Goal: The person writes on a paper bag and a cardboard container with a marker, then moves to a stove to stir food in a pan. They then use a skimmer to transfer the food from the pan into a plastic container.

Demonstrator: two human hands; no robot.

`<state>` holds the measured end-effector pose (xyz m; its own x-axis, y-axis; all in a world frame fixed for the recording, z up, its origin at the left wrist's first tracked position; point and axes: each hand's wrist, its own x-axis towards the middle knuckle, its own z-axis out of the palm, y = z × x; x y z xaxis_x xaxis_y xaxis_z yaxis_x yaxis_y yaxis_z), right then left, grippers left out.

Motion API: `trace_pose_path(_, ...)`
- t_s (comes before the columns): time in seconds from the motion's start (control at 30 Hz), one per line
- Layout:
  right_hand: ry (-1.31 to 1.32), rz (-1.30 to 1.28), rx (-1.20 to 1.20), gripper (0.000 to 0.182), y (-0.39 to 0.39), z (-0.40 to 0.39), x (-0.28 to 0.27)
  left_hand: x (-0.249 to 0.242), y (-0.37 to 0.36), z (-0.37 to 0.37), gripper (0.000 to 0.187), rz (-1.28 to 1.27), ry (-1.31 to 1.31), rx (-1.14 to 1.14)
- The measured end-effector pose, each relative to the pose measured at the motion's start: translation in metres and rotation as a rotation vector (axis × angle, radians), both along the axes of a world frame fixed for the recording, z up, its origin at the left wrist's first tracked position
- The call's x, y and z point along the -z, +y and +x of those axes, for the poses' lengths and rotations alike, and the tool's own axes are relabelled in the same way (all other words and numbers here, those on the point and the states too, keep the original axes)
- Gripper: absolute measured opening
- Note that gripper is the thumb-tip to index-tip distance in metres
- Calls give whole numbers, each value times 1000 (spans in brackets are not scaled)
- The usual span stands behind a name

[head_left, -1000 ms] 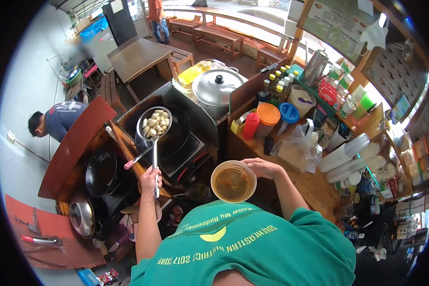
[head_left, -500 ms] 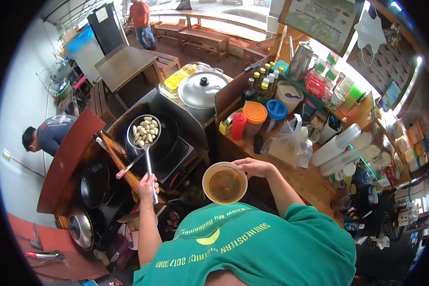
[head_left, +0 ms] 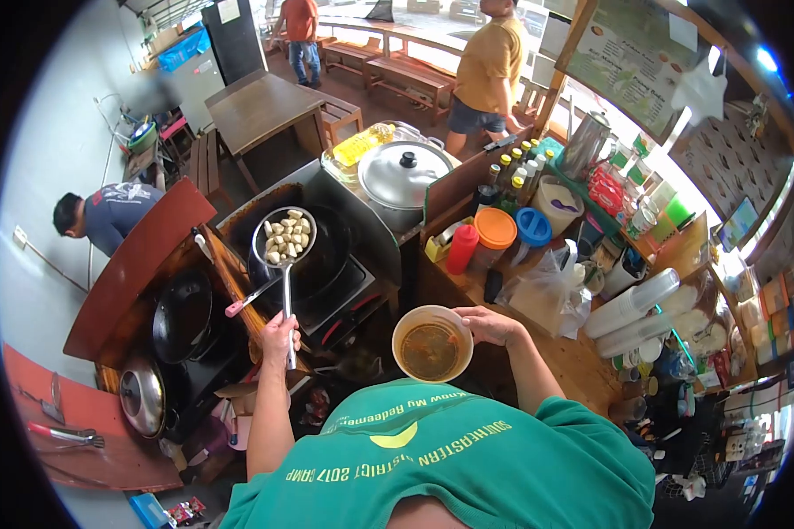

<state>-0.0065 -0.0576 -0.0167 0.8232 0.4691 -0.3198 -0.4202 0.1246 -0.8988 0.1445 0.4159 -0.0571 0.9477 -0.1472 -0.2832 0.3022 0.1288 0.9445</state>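
Note:
My left hand point(head_left: 280, 339) is closed round the long metal handle of a ladle point(head_left: 287, 280). Several pale, cut chunks point(head_left: 289, 234) fill the ladle's round head, which is over the dark wok point(head_left: 331, 251) on the stove. In my right hand point(head_left: 489, 325) is a paper bowl point(head_left: 398, 346), gripped by its rim in front of my green shirt. Brown broth point(head_left: 432, 349) with a reddish piece near the edge lies in the bowl. A pink-handled utensil point(head_left: 235, 309) rests on the wooden ledge beside the stove.
A large lidded pot point(head_left: 404, 176) stands behind the stove. To the right, the counter carries a red squeeze bottle point(head_left: 461, 249), orange- and blue-lidded containers, a plastic bag point(head_left: 547, 286) and stacked cups point(head_left: 631, 304). A person bends at left point(head_left: 115, 212); two others are beyond the stove.
The view has turned, so the scene sits farther right. A person in a yellow shirt has come into view behind the pot. Both hands keep their hold on ladle and bowl.

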Motion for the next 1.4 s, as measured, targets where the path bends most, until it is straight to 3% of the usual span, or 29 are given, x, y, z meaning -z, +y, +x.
trace_pose_path(0.47, -12, -31, 189, 77, 7, 15, 5, -8, -14, -9, 15, -37, 37, -19)
trace_pose_path(0.6, -26, 31, 225, 68, 8, 22, 10, -3, -12, -11, 15, -66, 44, -63)
trace_pose_path(1.4, 29, -53, 252, 65, 22, 18, 13, -4, -12, -2, 15, -27, -21, -80)
